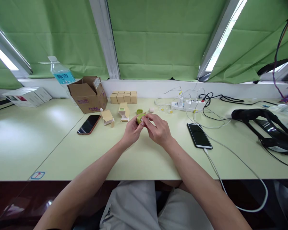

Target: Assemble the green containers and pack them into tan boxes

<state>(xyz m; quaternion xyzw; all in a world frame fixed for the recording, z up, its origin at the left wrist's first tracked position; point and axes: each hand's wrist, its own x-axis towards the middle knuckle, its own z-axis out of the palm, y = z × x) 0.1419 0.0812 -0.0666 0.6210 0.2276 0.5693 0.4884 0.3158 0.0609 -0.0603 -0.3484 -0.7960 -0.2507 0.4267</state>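
Both my hands meet over the middle of the table around a small rounded green case (140, 118). My left hand (132, 130) grips the case from the left with its fingers wrapped round it. From the right, my right hand (158, 128) pinches at the case, its thumb and fingertips together; whatever else they hold is hidden. Just behind them lie a small green lid-like piece (139, 111) and a small pale pink piece (151, 110). To the left are an opened small carton (124, 111) and another opened carton (107, 117).
A row of small brown boxes (124, 97) stands at the back beside a large open cardboard box (88, 97). Phones lie at left (88, 124) and right (199, 135), the right one on a white cable. A power strip (188, 105) and black headset (266, 127) are farther right.
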